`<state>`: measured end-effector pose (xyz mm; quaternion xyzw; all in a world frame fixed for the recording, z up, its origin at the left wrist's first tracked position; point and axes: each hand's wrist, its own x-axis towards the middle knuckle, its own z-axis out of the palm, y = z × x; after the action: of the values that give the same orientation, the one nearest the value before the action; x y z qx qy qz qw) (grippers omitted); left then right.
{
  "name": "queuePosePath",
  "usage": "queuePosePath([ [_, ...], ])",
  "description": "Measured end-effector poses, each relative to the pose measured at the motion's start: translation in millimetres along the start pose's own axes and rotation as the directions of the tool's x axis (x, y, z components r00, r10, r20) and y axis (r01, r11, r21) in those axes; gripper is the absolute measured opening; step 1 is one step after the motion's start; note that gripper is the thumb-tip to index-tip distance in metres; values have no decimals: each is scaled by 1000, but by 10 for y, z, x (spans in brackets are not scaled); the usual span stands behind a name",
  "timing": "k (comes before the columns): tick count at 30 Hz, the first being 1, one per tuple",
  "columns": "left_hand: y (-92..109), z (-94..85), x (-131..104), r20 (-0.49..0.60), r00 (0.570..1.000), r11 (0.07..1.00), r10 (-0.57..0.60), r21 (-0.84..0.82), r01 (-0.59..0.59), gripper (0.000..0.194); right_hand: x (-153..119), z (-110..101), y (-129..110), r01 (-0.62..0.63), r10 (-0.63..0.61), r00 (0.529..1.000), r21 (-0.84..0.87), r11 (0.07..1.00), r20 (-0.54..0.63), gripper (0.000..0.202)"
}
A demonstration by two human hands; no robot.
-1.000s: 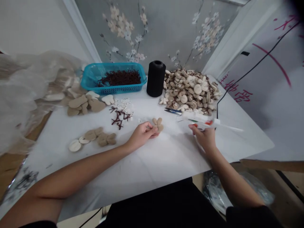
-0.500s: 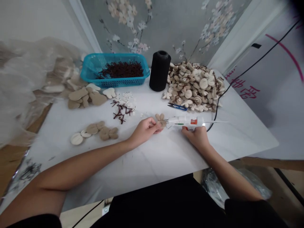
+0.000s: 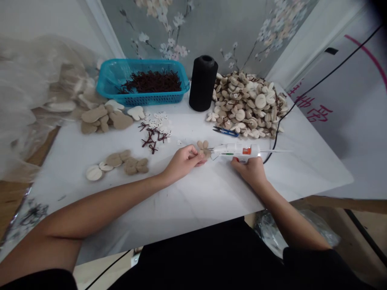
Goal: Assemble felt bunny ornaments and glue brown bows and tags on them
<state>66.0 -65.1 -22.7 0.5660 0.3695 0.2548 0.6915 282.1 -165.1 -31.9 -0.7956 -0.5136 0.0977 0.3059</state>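
Note:
My left hand (image 3: 187,160) pinches a beige fabric flower (image 3: 203,146) by its near side, just above the table. In my right hand (image 3: 250,171) is a white hot glue gun (image 3: 232,149), its metal nozzle at the middle of the flower. A glue stick (image 3: 276,151) pokes out of the gun's back end. To the left of my left hand lie several dark brown bows (image 3: 151,139) and a scatter of small white tags (image 3: 160,123). Further left sits a short row of beige and white fabric pieces (image 3: 116,159).
A blue basket (image 3: 104,88) of brown bows stands at the back beside a black thread cone (image 3: 203,84). At back right is a heap of finished-looking fabric flowers (image 3: 248,106), with blue thread snips (image 3: 226,131) before it. A black cord (image 3: 275,135) crosses the right side.
The camera view has shifted slightly, so the scene sits a little higher. Both hands keep their holds, and the nozzle stays at the flower.

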Motion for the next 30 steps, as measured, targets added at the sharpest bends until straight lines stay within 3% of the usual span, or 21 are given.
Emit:
queuePosePath([
  [5, -14, -20, -8, 36, 999, 1000, 25, -10, -25, 33, 12, -22, 1, 17, -17, 1000, -72, 997, -2, 38],
  [8, -9, -38, -8, 50, 998, 999, 41, -36, -39, 32, 26, -59, 40, -3, -15, 995, -176, 984, -99, 43],
  [12, 4, -38, 11, 45, 999, 998, 26, -55, -24, 33, 18, -103, 86, -35, 20, 976, -63, 997, -218, 46],
  [15, 10, -29, 23, 32, 999, 997, 19, -71, -17, 34, -11, -101, 74, 15, -3, 982, 58, 998, -189, 37],
  [20, 29, -23, 16, 17, 1000, 996, 10, -87, -8, 33, -53, -79, 38, 51, -46, 991, 29, 998, -127, 25],
  [30, 38, -22, 16, 30, 1000, 998, -2, -65, 4, 33, -47, -98, 18, -22, 21, 996, -18, 1000, -87, 33],
])
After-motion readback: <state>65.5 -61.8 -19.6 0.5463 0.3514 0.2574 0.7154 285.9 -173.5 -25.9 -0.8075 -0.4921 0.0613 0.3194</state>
